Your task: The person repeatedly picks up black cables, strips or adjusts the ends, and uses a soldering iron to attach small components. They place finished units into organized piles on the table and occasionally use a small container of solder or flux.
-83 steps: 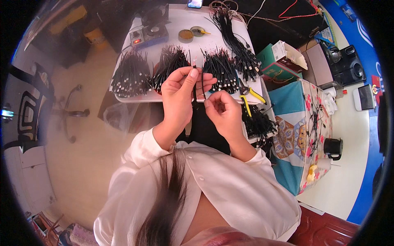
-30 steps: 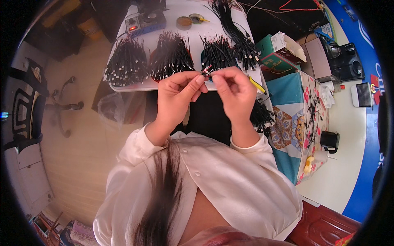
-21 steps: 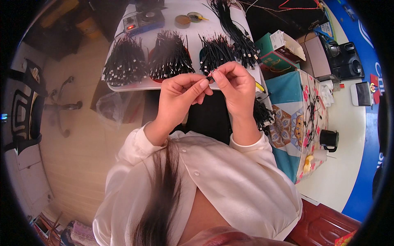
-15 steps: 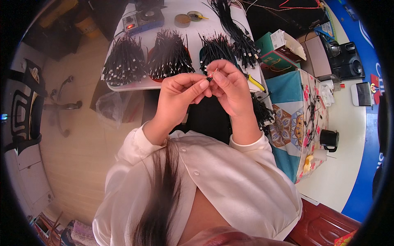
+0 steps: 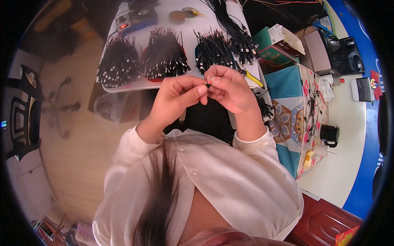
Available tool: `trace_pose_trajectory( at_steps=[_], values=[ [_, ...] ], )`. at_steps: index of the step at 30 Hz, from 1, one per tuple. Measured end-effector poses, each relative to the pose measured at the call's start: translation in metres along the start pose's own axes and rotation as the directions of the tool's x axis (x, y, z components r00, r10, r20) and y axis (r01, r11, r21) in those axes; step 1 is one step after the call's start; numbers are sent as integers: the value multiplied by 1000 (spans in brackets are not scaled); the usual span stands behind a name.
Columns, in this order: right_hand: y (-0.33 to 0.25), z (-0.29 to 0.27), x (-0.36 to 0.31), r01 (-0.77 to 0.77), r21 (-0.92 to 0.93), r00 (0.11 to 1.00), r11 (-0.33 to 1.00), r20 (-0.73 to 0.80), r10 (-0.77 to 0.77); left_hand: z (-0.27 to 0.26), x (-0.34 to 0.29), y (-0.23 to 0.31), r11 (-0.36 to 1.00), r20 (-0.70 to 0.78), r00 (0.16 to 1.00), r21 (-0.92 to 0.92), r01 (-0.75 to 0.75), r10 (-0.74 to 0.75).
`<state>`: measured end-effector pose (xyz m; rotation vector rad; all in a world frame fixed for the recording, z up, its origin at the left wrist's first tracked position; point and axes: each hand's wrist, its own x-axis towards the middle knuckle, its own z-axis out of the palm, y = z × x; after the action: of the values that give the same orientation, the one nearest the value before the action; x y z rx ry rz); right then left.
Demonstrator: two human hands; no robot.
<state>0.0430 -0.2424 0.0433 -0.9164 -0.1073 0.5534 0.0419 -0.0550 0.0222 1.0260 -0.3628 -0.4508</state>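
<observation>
In front of my chest, above the near edge of the white table, both hands meet around the end of a thin black cable [image 5: 208, 85]. My left hand [image 5: 177, 97] is closed, pinching the cable's black jacket between thumb and forefinger. At its tip, my right hand [image 5: 233, 89] pinches the fine bared wires [image 5: 210, 78], some red and some pale, with thumb and forefinger. Most of the cable is hidden by my hands. Just beyond them lie bundles of black cables: a left bundle [image 5: 118, 63], a middle bundle [image 5: 164, 55] and a right bundle [image 5: 213, 51].
A blue-grey box with a lit red switch [image 5: 130, 23] stands at the table's far left, near two round tins [image 5: 177, 17]. Yellow-handled pliers [image 5: 254, 79] lie right of my right hand. Further right are a green carton [image 5: 271, 45] and a black mug [image 5: 329, 135].
Both hands have lowered slightly toward me, still pinching the cable end. My right fingers have shifted on the wires. The table's things sit a little further left in view.
</observation>
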Motion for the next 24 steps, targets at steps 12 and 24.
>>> trace_pose_trajectory(
  at_steps=[12,24],
  values=[
    [5,-43,21,28,96,1000,995,2,-28,-7,18,-15,988,2,1000,-149,28,-28],
    [-116,-234,124,-675,-688,678,-268,-433,-594,-8,18,-9,990,-190,980,-140,32,-58]
  ],
)
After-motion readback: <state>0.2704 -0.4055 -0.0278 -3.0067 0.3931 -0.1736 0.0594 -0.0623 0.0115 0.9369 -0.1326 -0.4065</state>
